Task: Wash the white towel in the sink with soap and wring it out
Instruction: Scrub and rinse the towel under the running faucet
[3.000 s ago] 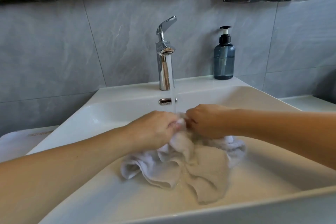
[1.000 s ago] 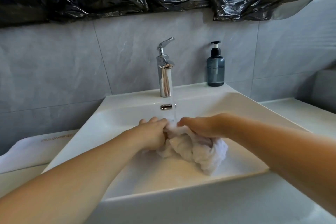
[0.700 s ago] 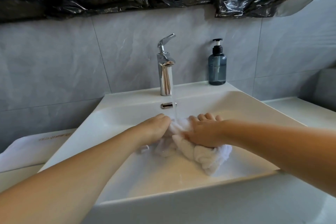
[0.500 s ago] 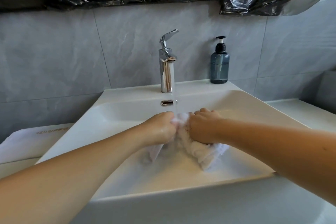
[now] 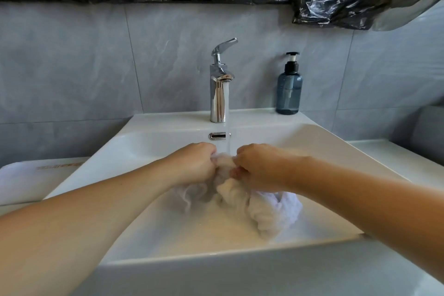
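Both hands, left (image 5: 197, 163) and right (image 5: 259, 166), grip the bunched towel (image 5: 269, 211) under the running tap (image 5: 219, 84). This looks like scrubbing; next, rinse, then twist hard.

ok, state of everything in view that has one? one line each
faucet: on, handle raised, water running
white towel: wet, bunched up in the sink under the stream
left hand: gripping the towel
right hand: gripping the towel
sink: drain hidden; cannot tell if plugged
soap bottle: upright on the sink ledge, untouched
folded cloth: lying left of the sink, untouched
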Demonstrator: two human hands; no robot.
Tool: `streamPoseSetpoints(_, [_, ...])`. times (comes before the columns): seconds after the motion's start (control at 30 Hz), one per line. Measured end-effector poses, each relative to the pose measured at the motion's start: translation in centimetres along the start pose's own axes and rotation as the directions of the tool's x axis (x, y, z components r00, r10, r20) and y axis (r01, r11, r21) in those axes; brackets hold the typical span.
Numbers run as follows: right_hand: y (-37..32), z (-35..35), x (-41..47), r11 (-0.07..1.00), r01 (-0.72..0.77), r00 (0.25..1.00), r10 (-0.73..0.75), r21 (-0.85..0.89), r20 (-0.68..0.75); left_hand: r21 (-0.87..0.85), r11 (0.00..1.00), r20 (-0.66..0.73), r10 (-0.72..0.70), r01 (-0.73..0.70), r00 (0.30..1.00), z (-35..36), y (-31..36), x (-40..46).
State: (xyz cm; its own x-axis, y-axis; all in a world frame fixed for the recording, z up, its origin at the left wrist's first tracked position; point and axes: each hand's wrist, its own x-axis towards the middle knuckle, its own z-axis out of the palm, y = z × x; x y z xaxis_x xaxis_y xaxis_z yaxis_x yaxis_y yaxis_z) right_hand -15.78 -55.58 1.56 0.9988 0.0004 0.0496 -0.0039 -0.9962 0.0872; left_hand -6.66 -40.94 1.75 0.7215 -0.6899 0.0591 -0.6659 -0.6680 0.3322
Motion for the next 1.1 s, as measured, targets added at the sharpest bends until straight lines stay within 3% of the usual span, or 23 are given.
streamPoseSetpoints(0.07, [0.2,-0.4,0.0,0.997,-0.063,0.998,0.063,0.033,0.013,0.033,0.999,-0.005,-0.013,0.013,1.000,0.4,0.5,0.1])
streamPoseSetpoints(0.13, [0.8,-0.7,0.0,0.989,-0.144,0.988,0.145,-0.014,0.049,-0.113,0.994,0.053,0.019,-0.013,0.998,0.9,1.1,0.0])
streamPoseSetpoints(0.2, [0.9,-0.8,-0.2,0.992,-0.121,0.992,0.122,-0.027,0.042,-0.217,0.976,0.075,0.030,-0.013,0.997,0.7,0.9,-0.2])
streamPoseSetpoints(0.27, [0.3,-0.7,-0.3,0.998,-0.032,0.999,0.032,0.057,-0.001,-0.105,0.994,-0.008,0.011,-0.011,1.000,0.2,-0.2,0.2])
streamPoseSetpoints(0.33, [0.1,-0.9,-0.2,0.994,-0.031,0.999,0.031,0.103,-0.007,-0.031,0.999,-0.088,-0.017,0.014,0.996,0.2,-0.4,0.5])
streamPoseSetpoints(0.47, [1.9,-0.6,0.5,0.984,-0.175,0.983,0.177,-0.037,0.043,-0.292,0.956,0.060,0.059,-0.039,0.996,0.3,1.1,0.1])
streamPoseSetpoints(0.53, [2.2,-0.5,0.5,0.981,-0.193,0.980,0.194,-0.024,0.032,-0.230,0.973,0.058,0.026,-0.012,0.998,-0.7,0.8,-0.1])
streamPoseSetpoints(0.63, [1.8,-0.8,0.3,0.988,-0.152,0.987,0.153,-0.028,0.048,-0.007,0.985,0.121,-0.172,0.174,0.978,-2.1,0.0,-0.3])
streamPoseSetpoints(0.7, [1.4,-0.9,0.4,0.994,-0.104,0.993,0.106,-0.040,0.060,0.076,0.972,0.136,-0.229,0.221,0.964,-2.5,-0.5,-0.4])
streamPoseSetpoints(0.83, [0.6,-1.0,0.4,0.998,-0.013,1.000,0.013,0.060,-0.004,-0.238,0.960,-0.039,-0.159,0.145,0.987,-2.1,-0.7,0.1])
streamPoseSetpoints(0.93, [0.8,-0.9,0.6,0.994,-0.067,0.998,0.067,0.091,0.013,-0.330,0.944,-0.174,-0.058,-0.003,0.983,-1.6,-0.3,0.4])
streamPoseSetpoints(1.0, [1.4,-1.0,0.8,0.986,-0.142,0.989,0.145,0.092,-0.028,-0.267,0.963,-0.160,-0.006,-0.038,0.987,-0.9,0.1,0.1])
streamPoseSetpoints(1.1, [1.7,-1.0,0.7,0.988,-0.145,0.989,0.147,-0.042,0.034,0.016,0.999,0.071,-0.038,0.037,0.997,0.7,-0.2,0.0])
